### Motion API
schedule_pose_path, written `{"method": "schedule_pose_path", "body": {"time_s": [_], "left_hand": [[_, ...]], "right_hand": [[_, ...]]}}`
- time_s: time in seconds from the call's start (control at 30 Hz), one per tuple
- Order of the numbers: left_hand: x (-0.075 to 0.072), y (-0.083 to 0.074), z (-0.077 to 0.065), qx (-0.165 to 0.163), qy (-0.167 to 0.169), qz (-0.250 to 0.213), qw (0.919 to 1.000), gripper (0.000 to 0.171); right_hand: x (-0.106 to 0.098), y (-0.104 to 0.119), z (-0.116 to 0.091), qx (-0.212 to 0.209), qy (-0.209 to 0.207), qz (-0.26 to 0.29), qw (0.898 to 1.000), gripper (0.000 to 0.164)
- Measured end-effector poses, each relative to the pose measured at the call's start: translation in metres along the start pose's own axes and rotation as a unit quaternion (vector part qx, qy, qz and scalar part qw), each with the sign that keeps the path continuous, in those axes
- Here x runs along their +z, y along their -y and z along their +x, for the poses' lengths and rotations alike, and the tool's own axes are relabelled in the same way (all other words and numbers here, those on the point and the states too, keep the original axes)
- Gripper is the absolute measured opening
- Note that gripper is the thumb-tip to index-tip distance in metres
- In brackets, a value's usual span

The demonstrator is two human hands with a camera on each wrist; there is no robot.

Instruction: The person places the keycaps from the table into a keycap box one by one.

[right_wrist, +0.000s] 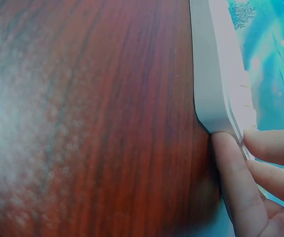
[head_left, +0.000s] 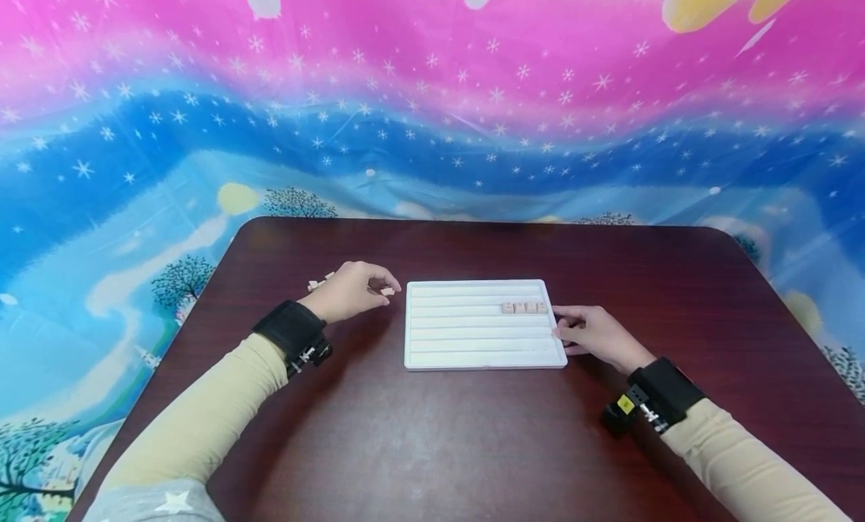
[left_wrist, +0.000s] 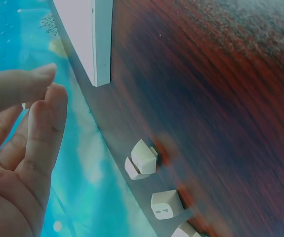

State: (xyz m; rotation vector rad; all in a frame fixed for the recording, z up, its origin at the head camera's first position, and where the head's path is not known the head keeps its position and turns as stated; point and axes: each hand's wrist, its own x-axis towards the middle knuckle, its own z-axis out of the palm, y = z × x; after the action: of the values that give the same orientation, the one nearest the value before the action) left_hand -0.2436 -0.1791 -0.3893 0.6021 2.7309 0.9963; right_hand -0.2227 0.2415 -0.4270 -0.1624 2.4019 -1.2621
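A white tray (head_left: 473,342) with raised horizontal ridges lies on the dark wooden table. Several cream keycaps (head_left: 524,308) stand in a row on it, toward its right edge. Left of the tray, my left hand (head_left: 351,291) pinches a small cream keycap (head_left: 387,291) between thumb and fingers. In the left wrist view the fingers mostly hide that piece. My right hand (head_left: 598,334) holds the tray's right edge, thumb and fingers at the rim. The right wrist view has the fingers (right_wrist: 235,173) against the tray's corner (right_wrist: 211,108).
Loose cream keycaps (left_wrist: 165,205) lie on the table behind and beside the left hand, one showing printed marks. Each wrist wears a black band (head_left: 665,390) with a small camera. A colourful printed cloth (head_left: 432,116) hangs beyond the table's far edge.
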Motion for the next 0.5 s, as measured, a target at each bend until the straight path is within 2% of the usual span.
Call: {"method": "schedule_pose_path", "body": {"time_s": [0.27,0.5], "left_hand": [[0.0022,-0.0045,0.005,-0.001,-0.006,0.001,1.0,0.022],[0.0054,-0.0082,0.0095,0.021,-0.025,-0.005,0.9995,0.015]], "right_hand": [[-0.0003,0.0,-0.0004,0.002,0.001,0.001,1.0,0.058],[0.0,-0.002,0.0014,-0.002,0.002,0.001,1.0,0.058]]}}
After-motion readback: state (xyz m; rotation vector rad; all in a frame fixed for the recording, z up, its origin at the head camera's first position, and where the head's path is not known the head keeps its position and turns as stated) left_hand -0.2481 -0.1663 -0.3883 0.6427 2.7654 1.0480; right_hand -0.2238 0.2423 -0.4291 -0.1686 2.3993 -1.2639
